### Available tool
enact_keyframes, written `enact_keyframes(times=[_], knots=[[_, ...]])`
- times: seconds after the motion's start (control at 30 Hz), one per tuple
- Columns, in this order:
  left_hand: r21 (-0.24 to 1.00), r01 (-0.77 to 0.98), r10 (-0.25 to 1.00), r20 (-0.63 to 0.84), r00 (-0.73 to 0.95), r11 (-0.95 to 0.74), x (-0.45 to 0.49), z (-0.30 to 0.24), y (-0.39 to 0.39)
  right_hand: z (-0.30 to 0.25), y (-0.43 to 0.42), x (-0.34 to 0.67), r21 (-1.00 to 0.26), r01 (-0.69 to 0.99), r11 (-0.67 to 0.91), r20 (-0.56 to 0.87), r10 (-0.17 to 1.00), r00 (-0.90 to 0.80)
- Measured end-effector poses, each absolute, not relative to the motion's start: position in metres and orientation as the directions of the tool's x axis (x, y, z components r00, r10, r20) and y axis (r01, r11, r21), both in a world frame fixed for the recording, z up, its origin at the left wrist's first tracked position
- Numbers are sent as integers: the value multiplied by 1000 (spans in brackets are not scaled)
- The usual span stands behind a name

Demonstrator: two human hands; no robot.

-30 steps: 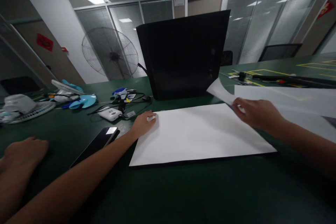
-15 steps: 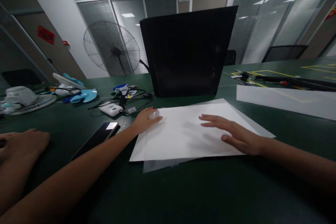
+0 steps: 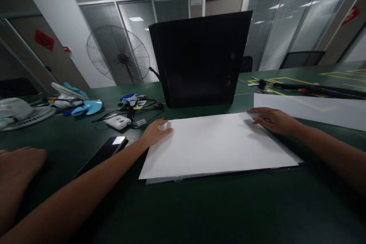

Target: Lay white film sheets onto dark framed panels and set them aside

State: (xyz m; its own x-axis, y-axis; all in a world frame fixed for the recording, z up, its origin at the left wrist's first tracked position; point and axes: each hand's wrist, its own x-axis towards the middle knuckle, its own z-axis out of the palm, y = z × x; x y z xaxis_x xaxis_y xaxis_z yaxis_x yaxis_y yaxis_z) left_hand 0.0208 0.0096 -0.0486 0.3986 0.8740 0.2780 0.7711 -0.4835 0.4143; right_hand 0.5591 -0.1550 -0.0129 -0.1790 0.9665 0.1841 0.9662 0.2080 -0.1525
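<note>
Hands [image 3: 156,131] [image 3: 273,119] flat on white sheet's [image 3: 217,145] far corners, phone [image 3: 101,154] beside.

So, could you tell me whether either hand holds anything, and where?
Nothing is held: the left hand lies flat on the sheet at its far left corner, the right hand at the far right.

White sheets [image 3: 217,145] on dark green table [image 3: 200,213]; black panel [image 3: 200,61]; blue fan blades [image 3: 85,106].
</note>
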Motion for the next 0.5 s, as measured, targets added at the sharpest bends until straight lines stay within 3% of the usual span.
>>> enact_keyframes(times=[0.2,0.37,0.5], knots=[[403,763,862,281,423,-506,22,-45,6,-11,-154,559,-89,977,195,151,972,-180],[398,754,851,298,432,-522,21,-45,8,-20,-149,606,-26,995,-100,245,964,103],[420,746,854,308,419,-517,21,-46,10,-31,-149,646,-27,917,-398,203,896,395]])
